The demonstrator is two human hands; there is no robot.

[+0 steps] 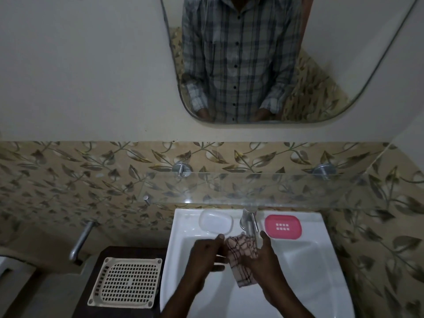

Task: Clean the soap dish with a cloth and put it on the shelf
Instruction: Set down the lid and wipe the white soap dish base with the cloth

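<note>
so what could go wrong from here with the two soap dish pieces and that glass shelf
The white soap dish and pink insert lie apart on the sink rim, either side of the tap; a careless wipe might push one into the basin.
The glass shelf sits just above that rim and is hard to see in the dim light, so a lifted piece could knock its front edge.

Both bare forearms reach forward from the bottom edge and converge, the right hand [261, 257] cupped with thumb raised and holding a checked cloth [241, 247] across its fingers, the left hand [206, 251] close beside it with fingertips at the cloth's edge, grip unclear.
</note>
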